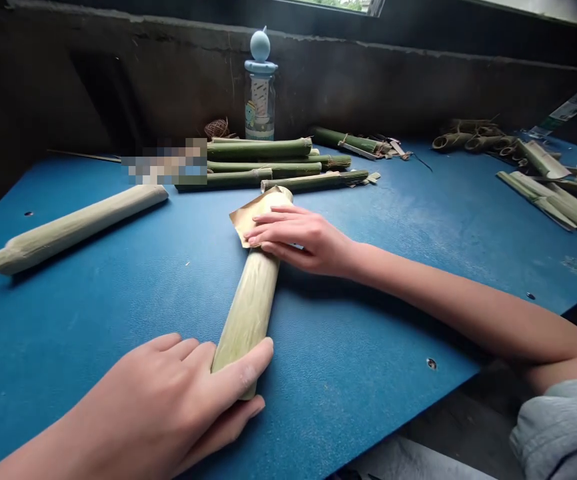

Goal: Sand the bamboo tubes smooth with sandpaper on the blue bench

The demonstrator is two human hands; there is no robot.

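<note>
Blue tabletop (348, 373) is backed by a dark, rough wall (168, 80). On it, a pale green, peeled length of bamboo (251, 307) is held at its near end by the left hand (183, 400), with the thumb laid along the top and the fingers closed around the far side. At the bamboo's far end, a tan, creased sheet of paper (243, 220) is pressed down by the right hand (308, 240), whose fingers are stretched out, not curled; whether anything is pinched underneath cannot be told.

Left of the grip, a second pale peeled bamboo piece (83, 230) is laid slantwise. Just beyond the paper, dark green bamboo tubes (263, 148) are grouped, with a clear bottle with a light blue round-topped lid (260, 87) stood upright behind them. Well to the right of the grip, short hollow bamboo sections (453, 140) and split pale strips (568, 207) are scattered.
</note>
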